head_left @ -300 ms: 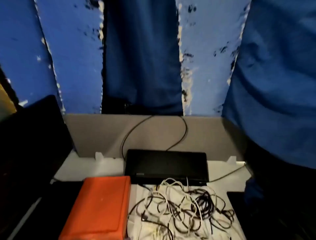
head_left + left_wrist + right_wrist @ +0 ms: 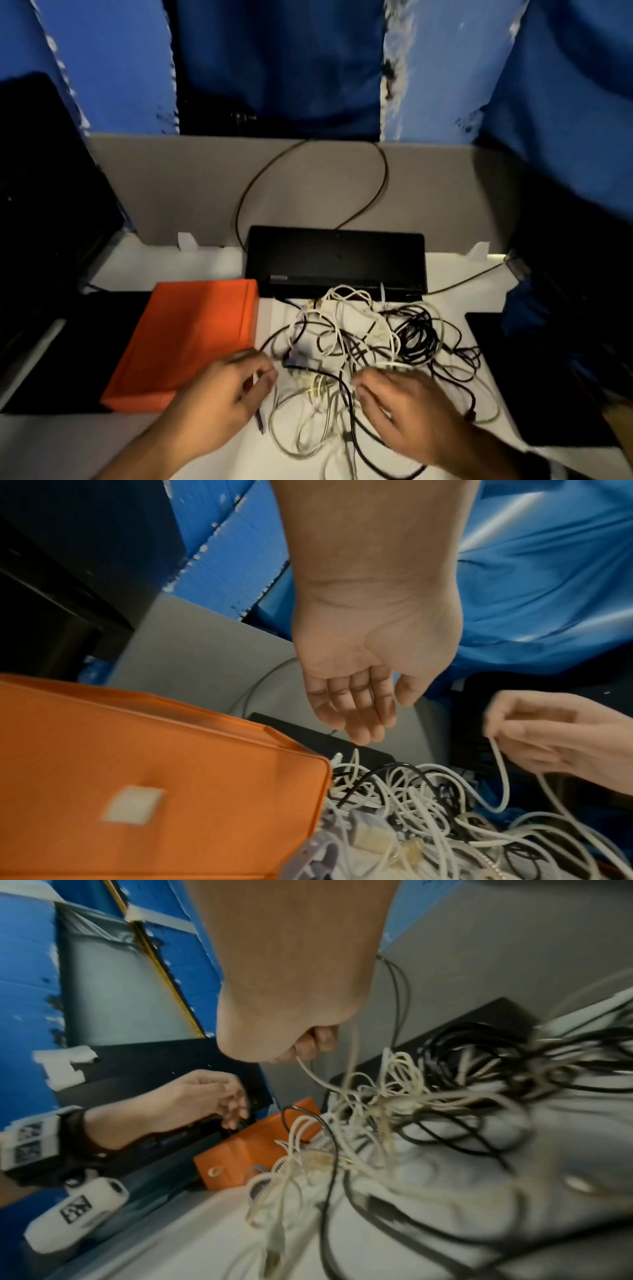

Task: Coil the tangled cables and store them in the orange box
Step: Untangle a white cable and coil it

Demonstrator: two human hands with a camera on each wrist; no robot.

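A shut orange box (image 2: 191, 342) lies on the white table, left of a tangled pile of white and black cables (image 2: 373, 339). My left hand (image 2: 251, 375) hovers between the box's near right corner and the pile. In the left wrist view its palm (image 2: 363, 718) is bare and the fingers hang relaxed, holding nothing. My right hand (image 2: 371, 389) is over the near side of the pile. It pinches a white cable (image 2: 502, 772) between thumb and fingers, and in the right wrist view that cable (image 2: 310, 1070) runs down from the curled fingers (image 2: 315, 1039) into the tangle.
A black flat device (image 2: 337, 260) with its own black lead stands behind the pile against a grey partition (image 2: 171, 192). Dark mats lie on the table at far left (image 2: 68, 349) and far right (image 2: 534, 383). A dark pen-like item (image 2: 261, 421) lies under my left hand.
The view has tilted down. Both hands, unseen before, are now over the cables, and the right one holds a white cable.
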